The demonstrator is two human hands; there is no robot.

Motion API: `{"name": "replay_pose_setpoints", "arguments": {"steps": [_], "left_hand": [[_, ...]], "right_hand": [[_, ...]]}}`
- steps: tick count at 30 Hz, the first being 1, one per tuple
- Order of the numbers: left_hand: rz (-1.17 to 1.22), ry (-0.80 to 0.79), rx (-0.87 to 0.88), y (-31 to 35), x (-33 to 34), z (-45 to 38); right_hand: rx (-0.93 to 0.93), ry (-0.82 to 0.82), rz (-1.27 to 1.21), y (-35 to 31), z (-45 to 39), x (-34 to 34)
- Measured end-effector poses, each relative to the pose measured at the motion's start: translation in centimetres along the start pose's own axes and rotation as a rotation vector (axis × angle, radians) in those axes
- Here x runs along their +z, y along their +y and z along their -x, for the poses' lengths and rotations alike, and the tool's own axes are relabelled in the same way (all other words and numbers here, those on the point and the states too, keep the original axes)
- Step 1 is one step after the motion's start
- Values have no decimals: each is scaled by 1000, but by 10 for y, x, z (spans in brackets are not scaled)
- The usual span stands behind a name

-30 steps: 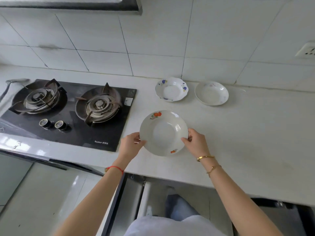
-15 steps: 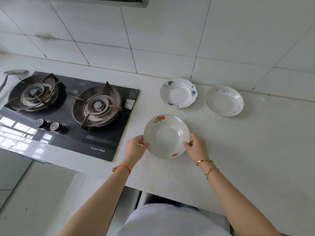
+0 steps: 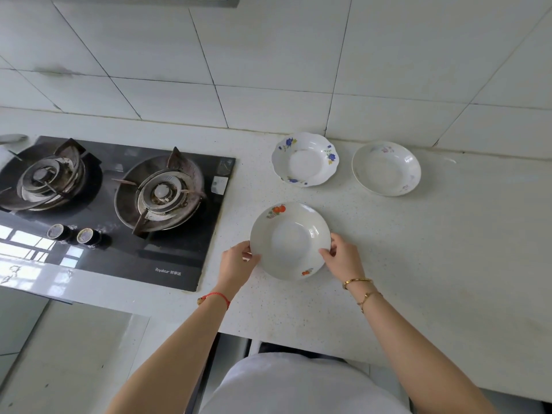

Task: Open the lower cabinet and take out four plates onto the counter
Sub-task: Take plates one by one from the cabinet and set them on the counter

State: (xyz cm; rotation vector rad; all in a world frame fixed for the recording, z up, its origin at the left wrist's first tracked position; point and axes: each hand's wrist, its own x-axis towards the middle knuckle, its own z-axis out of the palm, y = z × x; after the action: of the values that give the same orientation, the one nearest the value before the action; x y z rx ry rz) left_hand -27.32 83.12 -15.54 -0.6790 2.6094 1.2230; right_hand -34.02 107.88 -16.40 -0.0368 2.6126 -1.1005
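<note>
Three plates are out on the white speckled counter (image 3: pixel 418 264), and both hands are on the nearest of them. Starting at the left, a black glass gas hob (image 3: pixel 113 210) is set into the counter, with a left burner (image 3: pixel 49 177), a right burner (image 3: pixel 162 191) and two round knobs (image 3: pixel 73 234) in front of them; window light reflects off the glass near its front edge. Just right of the hob, the left hand (image 3: pixel 236 264), a red cord bracelet (image 3: pixel 216 297) at its wrist, grips the left rim of the fruit-patterned plate (image 3: pixel 289 240), thumb on top of the rim and fingers curled at its edge. This plate lies near the counter's front, and I cannot tell whether it rests fully on the surface or is held slightly off it. The right hand (image 3: pixel 343 259) pinches the plate's right rim in the same way, with two gold bangles (image 3: pixel 360 286) on that wrist. Farther back, close to the tiled wall (image 3: pixel 268 55), the scalloped plate with blue flowers (image 3: pixel 304 159) sits flat, and just to its right, apart from it, sits the pale plate with faint flowers (image 3: pixel 386 168). Below the counter edge, a dark gap (image 3: pixel 268 346) shows just above the person's white garment (image 3: pixel 298 386).
</note>
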Motion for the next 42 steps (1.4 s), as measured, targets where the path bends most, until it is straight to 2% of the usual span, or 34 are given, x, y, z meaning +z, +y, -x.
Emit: {"name": "replay_pose_setpoints", "arguments": {"steps": [4,8,16,22,32,42], "left_hand": [[-85,-13,11,1,-6,2],[-203,78,31,7,-21,9],[-339,270,336,26,-65,52],[-385,377,439,29,-73,106],[-387,436,455,12,-76,195],[-371,399,496,-62,-85,312]], "right_hand": [[10,-9,-4,0,2,-2],[6,28,62,-2,9,-13],[-272,176,209,-19,37,-63],[-426,273,264,-23,79,-91],[-461,312,325,-10,163,-99],[-409,342,274,4,301,-46]]}}
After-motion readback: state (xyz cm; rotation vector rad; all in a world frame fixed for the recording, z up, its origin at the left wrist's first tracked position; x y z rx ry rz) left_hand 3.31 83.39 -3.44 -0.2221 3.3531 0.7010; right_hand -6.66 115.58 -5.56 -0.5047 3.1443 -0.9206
